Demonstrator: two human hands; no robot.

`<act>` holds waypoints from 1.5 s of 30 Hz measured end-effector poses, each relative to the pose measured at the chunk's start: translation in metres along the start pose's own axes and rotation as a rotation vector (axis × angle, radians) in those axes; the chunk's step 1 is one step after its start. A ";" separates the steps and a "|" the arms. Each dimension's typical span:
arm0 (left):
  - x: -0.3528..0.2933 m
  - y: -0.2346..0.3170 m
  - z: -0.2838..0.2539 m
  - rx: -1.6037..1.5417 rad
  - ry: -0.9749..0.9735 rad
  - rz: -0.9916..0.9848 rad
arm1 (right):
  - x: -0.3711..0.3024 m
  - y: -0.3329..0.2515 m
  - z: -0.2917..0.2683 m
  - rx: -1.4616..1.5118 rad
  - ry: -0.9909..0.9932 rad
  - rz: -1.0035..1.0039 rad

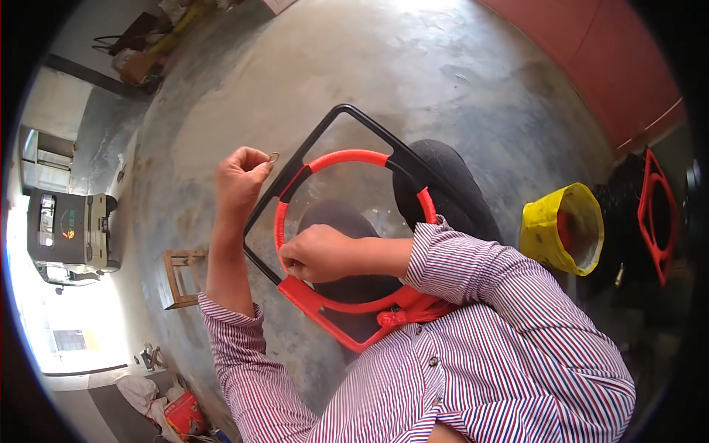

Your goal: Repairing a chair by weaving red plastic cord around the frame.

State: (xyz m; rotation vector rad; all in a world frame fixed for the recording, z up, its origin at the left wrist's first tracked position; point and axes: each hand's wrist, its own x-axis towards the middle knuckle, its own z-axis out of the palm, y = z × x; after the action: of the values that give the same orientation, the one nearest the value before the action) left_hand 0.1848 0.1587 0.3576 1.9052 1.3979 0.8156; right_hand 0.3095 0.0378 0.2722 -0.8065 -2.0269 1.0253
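A black diamond-shaped frame (pixel 367 122) with a round ring inside rests across my lap, tilted. Red wrapping (pixel 348 156) covers much of the ring and the frame's near corner, leaving black stretches bare. My right hand (pixel 319 252) is closed on the ring's left side, fingers curled around the red part. Left of the frame, my left hand (pixel 244 176) is raised in a pinch. Between its thumb and forefinger sticks out a small thin loop (pixel 274 157); its material is too small to tell. A bunch of red material (pixel 402 317) lies against my shirt at the near side.
To the right stands a yellow bag-like container (pixel 548 229) with something red inside. Beyond it, another red frame (pixel 655 218) leans beside black material. A low wooden stool (pixel 181 279) is on the concrete floor at left. A vehicle (pixel 70 230) shows by the bright doorway.
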 end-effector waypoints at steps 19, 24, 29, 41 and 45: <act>-0.185 -0.241 -0.031 0.097 0.285 -0.411 | 0.012 -0.001 0.005 0.270 -0.001 0.262; -0.251 -0.292 0.027 0.305 0.182 -0.555 | 0.011 -0.005 0.005 0.375 -0.026 0.486; -0.279 -0.327 0.089 0.340 0.024 -0.721 | 0.012 -0.006 0.009 0.267 0.022 0.438; -0.364 -0.353 0.116 0.386 -0.001 -0.897 | 0.016 -0.007 0.017 0.186 0.022 0.403; -0.394 -0.355 0.110 0.380 0.009 -0.993 | 0.013 -0.006 0.019 0.171 0.003 0.374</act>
State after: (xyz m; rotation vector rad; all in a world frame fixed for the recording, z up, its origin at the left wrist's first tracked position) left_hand -0.0283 -0.1499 -0.0323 1.1442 2.2925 0.0660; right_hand 0.2860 0.0371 0.2731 -1.1175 -1.7919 1.3812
